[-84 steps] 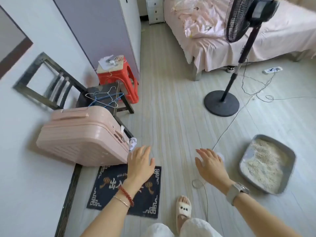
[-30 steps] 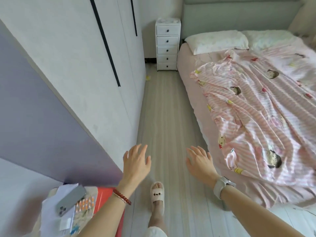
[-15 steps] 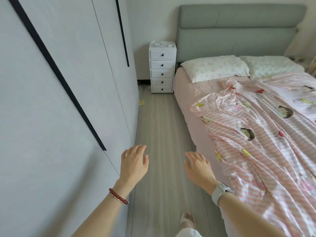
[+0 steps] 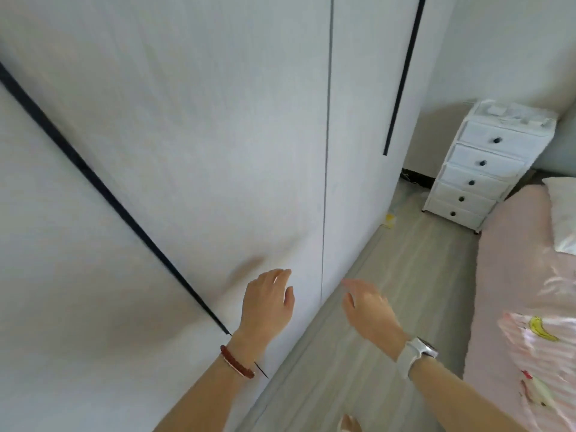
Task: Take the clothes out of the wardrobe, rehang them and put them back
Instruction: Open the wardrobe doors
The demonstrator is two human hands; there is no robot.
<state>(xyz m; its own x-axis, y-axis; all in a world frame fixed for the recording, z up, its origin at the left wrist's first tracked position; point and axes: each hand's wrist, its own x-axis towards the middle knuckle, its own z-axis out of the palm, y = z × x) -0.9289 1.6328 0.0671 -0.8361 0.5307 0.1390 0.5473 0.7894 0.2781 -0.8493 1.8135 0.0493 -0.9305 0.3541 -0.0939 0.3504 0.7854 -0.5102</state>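
The white wardrobe (image 4: 193, 157) fills the left and centre of the head view, its doors closed, with long thin black handles (image 4: 103, 188) running down them. No clothes are visible. My left hand (image 4: 268, 302), a red bead bracelet on its wrist, is raised in front of the door near the lower end of the left handle, fingers relaxed and holding nothing. Further right, my right hand (image 4: 367, 310), with a white watch on its wrist, hovers over the floor, fingers loose and empty.
A white chest of drawers (image 4: 486, 163) stands at the far right against the wall. The bed with a pink sheet (image 4: 511, 275) and striped pink cover (image 4: 548, 353) lines the right side. A narrow strip of grey wood floor (image 4: 414, 275) runs between wardrobe and bed.
The view has swung left from the bed and aisle to face the wardrobe doors up close. Both hands stay raised and empty, the left one now in front of the door.
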